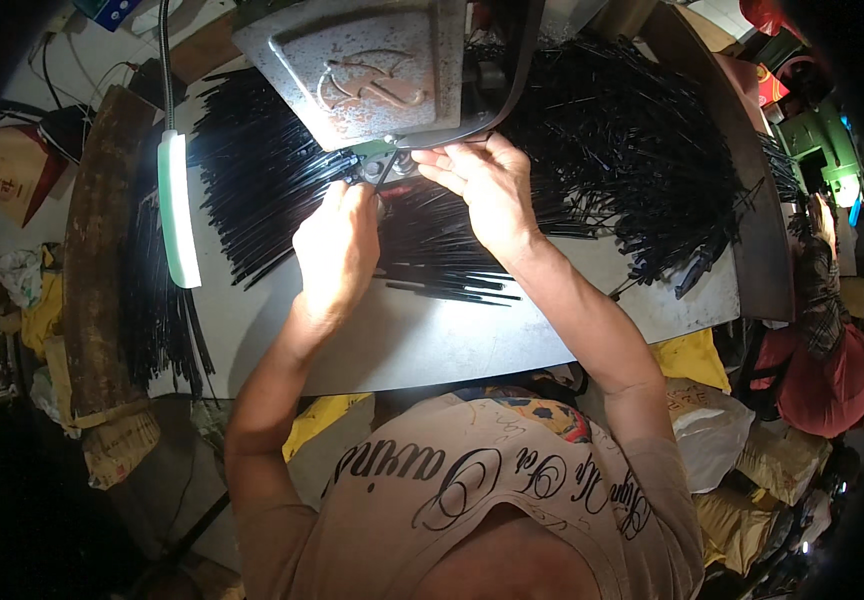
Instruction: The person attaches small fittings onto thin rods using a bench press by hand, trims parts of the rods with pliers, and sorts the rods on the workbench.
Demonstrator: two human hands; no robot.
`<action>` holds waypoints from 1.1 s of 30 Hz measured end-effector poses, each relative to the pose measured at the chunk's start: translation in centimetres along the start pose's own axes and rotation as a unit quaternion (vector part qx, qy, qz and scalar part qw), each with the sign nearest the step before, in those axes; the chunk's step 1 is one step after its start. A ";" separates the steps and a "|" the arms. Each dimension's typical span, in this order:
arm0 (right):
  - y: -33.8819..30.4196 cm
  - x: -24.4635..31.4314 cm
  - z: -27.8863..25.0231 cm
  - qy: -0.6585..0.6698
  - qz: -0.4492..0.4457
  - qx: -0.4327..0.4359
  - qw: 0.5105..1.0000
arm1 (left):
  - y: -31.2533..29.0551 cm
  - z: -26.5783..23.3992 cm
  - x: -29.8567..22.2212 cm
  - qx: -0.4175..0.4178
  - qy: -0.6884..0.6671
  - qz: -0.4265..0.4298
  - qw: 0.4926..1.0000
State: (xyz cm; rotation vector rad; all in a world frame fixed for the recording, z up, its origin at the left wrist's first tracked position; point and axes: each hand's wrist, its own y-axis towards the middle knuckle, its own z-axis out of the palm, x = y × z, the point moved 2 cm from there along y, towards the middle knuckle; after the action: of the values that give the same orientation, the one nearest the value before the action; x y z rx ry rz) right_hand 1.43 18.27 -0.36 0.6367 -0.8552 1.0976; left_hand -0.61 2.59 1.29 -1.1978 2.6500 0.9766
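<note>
Under the head of a grey metal machine (pixel 372 85) with a raised emblem, both my hands work close together. My left hand (pixel 337 245) is closed, its fingertips pinching a thin black rod (pixel 388 168) that slants up to the small metal parts (pixel 382 165) below the machine head. My right hand (pixel 487 195) reaches in from the other side, fingers bent and drawn together at the machine's lower edge; what they hold is too small to make out. A wide bundle of similar black rods (pixel 262 180) lies beside and below my hands on the pale tabletop (pixel 432 345).
A bright lamp (pixel 178 210) on a flexible neck hangs at the left. Another large heap of black rods (pixel 642 150) covers the right side. Worn boards (pixel 102 270) edge the table. A green machine (pixel 817 140) and a person's plaid sleeve (pixel 818 290) are at far right.
</note>
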 end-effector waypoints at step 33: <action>-3.8 2.8 -2.2 -0.173 0.128 0.036 0.976 | -2.6 -1.0 1.6 0.100 0.079 -0.043 0.991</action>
State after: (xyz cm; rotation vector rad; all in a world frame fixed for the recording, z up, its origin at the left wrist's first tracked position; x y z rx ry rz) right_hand 6.22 20.11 0.73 0.8092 -1.2286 1.2746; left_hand 0.30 -0.33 0.19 -1.3797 2.7087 0.6095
